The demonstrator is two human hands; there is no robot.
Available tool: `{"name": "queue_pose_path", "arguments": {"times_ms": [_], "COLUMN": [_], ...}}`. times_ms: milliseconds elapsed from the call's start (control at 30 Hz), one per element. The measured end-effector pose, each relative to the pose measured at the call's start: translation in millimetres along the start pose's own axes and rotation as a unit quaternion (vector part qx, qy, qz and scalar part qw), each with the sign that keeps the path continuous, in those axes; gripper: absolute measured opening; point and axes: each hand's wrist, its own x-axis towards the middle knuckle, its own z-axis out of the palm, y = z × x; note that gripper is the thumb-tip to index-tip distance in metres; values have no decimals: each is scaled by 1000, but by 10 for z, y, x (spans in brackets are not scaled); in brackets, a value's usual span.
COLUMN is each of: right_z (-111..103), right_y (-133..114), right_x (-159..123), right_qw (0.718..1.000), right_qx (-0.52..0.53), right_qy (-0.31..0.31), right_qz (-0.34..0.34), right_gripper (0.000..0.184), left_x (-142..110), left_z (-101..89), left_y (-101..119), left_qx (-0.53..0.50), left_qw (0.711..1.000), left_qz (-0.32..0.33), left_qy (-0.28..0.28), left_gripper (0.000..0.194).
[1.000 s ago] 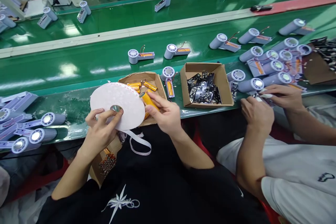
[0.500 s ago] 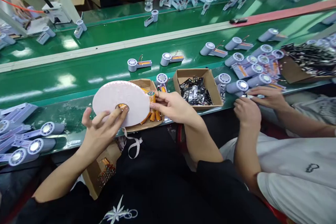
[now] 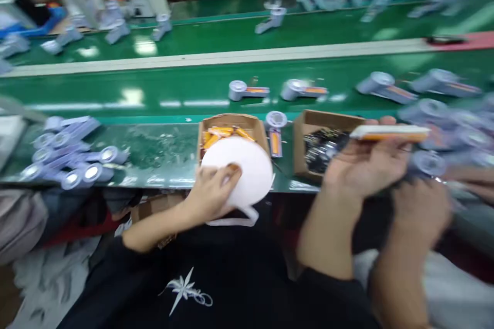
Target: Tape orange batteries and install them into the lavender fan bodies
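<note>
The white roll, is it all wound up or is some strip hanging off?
Partly unwound: a loose white strip hangs in a loop below the white roll, held by the left hand.

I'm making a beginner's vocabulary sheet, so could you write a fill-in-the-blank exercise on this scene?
The person's left hand holds a flat, round roll of tape, coloured ____.
The person's right hand holds a slim piece, white above and ____ below.
Small orange cylinders lie in an open brown ____ box.
The long, glossy belt beyond the box is ____ in colour.
Missing words: white; orange; cardboard; green.
</note>
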Motion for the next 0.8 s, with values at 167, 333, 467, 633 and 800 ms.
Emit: {"name": "queue_pose_path", "arguments": {"times_ms": [167, 333, 467, 633, 800], "right_z": [330, -87, -415, -244, -86], "right_y": [277, 331, 389, 439, 334], "right_x": [-249, -626, -688, -647, -723], "right_qw": [990, 991, 989, 992, 990], "right_qx": [109, 40, -19, -5, 30], "right_qy": [88, 124, 138, 106, 84], "right_qz": [-26, 18, 42, 65, 112], "right_gripper": [74, 73, 69, 72, 75], "left_x": [295, -822, -1785, -2121, -1888], "left_z": [-223, -508, -689, -644, -410], "left_y": [-861, -1512, -1813, -2003, -1957], "left_qx": [-111, 28, 178, 64, 91], "left_qw": [993, 926, 746, 719, 744], "left_qz": [-5, -354, -637, -692, -659], "left_qy": [-27, 125, 80, 1, 63], "left_gripper": [90, 53, 86, 99, 74]}}
